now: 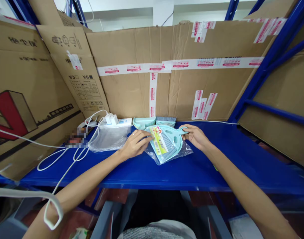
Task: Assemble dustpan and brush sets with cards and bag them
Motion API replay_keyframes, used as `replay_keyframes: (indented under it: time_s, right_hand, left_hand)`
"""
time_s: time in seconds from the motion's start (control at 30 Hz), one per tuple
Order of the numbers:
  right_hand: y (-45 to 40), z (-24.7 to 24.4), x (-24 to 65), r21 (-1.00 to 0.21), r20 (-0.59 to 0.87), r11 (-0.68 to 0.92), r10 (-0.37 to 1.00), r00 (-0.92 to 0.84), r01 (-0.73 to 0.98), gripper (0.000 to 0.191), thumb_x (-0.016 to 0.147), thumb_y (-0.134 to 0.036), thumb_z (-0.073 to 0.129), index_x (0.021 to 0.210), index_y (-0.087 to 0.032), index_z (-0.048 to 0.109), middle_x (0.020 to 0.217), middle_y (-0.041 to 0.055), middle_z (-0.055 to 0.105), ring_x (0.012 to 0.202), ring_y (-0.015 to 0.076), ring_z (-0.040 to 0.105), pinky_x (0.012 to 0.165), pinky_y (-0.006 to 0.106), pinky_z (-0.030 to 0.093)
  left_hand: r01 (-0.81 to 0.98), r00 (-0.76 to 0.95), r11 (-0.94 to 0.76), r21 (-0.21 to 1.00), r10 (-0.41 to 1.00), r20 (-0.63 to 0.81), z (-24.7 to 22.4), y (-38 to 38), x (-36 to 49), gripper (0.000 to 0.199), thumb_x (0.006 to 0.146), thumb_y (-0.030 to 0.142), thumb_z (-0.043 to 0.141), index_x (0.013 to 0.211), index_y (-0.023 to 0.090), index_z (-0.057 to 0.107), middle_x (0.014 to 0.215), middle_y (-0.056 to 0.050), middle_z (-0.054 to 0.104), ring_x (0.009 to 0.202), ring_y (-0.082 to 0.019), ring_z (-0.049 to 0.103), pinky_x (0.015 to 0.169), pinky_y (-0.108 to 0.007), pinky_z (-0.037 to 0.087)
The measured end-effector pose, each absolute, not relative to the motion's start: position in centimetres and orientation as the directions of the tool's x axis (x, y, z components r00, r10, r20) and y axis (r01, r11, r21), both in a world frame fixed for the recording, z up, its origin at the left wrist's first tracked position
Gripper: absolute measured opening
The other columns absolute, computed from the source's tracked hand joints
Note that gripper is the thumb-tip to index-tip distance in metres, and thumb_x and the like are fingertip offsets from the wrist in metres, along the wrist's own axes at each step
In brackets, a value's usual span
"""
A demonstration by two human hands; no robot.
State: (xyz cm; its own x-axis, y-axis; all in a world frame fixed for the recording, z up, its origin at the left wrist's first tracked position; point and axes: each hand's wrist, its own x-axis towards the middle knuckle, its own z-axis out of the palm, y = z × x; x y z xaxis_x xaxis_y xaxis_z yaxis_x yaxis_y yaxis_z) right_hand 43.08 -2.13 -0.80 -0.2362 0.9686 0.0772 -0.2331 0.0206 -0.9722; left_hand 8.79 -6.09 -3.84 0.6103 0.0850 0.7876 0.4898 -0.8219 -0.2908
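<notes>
A light blue dustpan and brush set [177, 140] with a yellow-green label card [159, 141] is held just over the table in front of me. My right hand [197, 136] is closed on its handle, at the right. At the set's left edge, the fingers of my left hand [136, 144] are bent together and grip it beside the label; the exact fingertip contact is partly hidden. A clear plastic bag [186, 150] spreads around and below the set. Whether the set lies inside this bag or on top of it, I cannot tell.
Behind the set stand stacked light blue dustpans [141, 122] and grey-bristled brushes [166, 119]. Clear plastic bags [109, 139] lie left, near a white power strip [124, 122] and looping white cables [76, 158]. Cardboard walls [132, 89] and blue posts [260, 74] bound the blue table [238, 149].
</notes>
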Motion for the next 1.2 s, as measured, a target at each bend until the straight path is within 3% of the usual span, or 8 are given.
replay_keyframes:
  time_s: [0.23, 0.47, 0.8, 1.2]
  right_hand:
    - [-2.05, -0.92, 43.02, -0.973, 0.072, 0.013, 0.966, -0.249, -0.231, 0.015, 0.075, -0.018, 0.079, 0.089, -0.014, 0.075, 0.069, 0.0069, 0.070, 0.059, 0.0180, 0.064, 0.054, 0.030, 0.050]
    - [-2.14, -1.00, 42.97, -0.969, 0.084, 0.023, 0.966, -0.245, -0.244, 0.015, 0.076, -0.018, 0.078, 0.090, -0.015, 0.075, 0.070, 0.0061, 0.069, 0.059, 0.0176, 0.064, 0.054, 0.030, 0.050]
    - [-2.24, -0.95, 42.95, -0.971, 0.082, 0.023, 0.967, -0.241, -0.239, 0.015, 0.075, -0.019, 0.079, 0.088, -0.014, 0.075, 0.070, 0.0061, 0.070, 0.059, 0.0175, 0.065, 0.054, 0.029, 0.050]
    - [-2.42, -1.01, 42.80, -0.973, 0.076, 0.011, 0.959, -0.273, -0.233, 0.014, 0.077, -0.021, 0.080, 0.088, -0.015, 0.074, 0.071, 0.0069, 0.071, 0.059, 0.0177, 0.065, 0.055, 0.029, 0.051]
  left_hand:
    - [0.524, 0.608, -0.782, -0.337, 0.067, 0.791, -3.86, -6.09, 8.75, 0.052, 0.097, 0.006, 0.062, 0.147, 0.020, 0.057, 0.118, -0.015, 0.071, 0.104, -0.026, 0.071, 0.080, -0.041, 0.057]
    - [0.491, 0.535, -0.835, -0.250, 0.063, 0.842, -3.92, -6.26, 8.97, 0.027, 0.097, 0.008, 0.064, 0.121, 0.021, 0.062, 0.117, -0.013, 0.074, 0.100, -0.024, 0.072, 0.081, -0.041, 0.058]
    - [0.497, 0.546, -0.824, -0.273, 0.052, 0.836, -4.18, -6.13, 8.93, 0.022, 0.098, 0.006, 0.063, 0.116, 0.019, 0.062, 0.113, -0.012, 0.077, 0.095, -0.021, 0.075, 0.081, -0.037, 0.057]
    - [0.485, 0.643, -0.822, -0.297, 0.106, 0.758, -3.88, -6.33, 9.07, 0.049, 0.096, 0.005, 0.059, 0.143, 0.018, 0.055, 0.137, -0.014, 0.075, 0.119, -0.029, 0.071, 0.089, -0.045, 0.052]
